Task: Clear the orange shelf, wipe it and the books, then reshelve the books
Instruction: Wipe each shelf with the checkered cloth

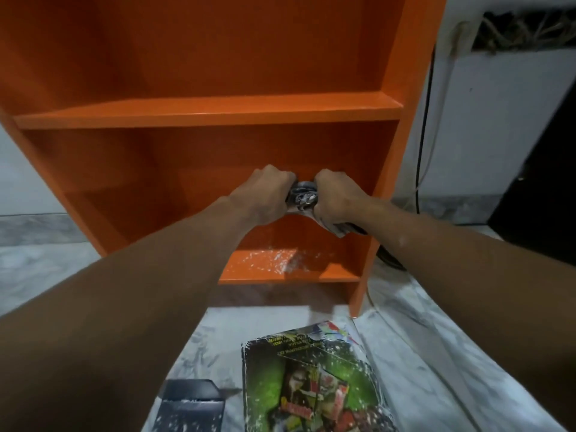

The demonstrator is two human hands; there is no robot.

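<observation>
**Up close: two hands, one bunched cloth, before the orange shelf**

Directly ahead of you the orange shelf (218,110) fills the upper part of the view and stands on a pale marbled floor (420,353). Both your forearms reach out from the bottom corners and meet in front of its lower compartment.

On the floor just before the unit lies a book with a green cover (311,385), flat, face up and flecked with white. A smaller dark book (190,403) lies near it on your left, cut off by the frame's lower edge.

Your left hand (265,194) and right hand (336,198) are held knuckles up, almost touching. Each has its fingers curled tight round an end of a grey cloth (300,194). The cloth is bunched into a short twisted wad between the two fists, and a loose tail hangs out below your right hand. Cloth and hands are held above the bottom board (327,269), clear of it.

White specks (277,258) are scattered over that board, thickest near its middle. Right of the unit, a thin black cable (424,120) runs down the white wall to the floor.
</observation>
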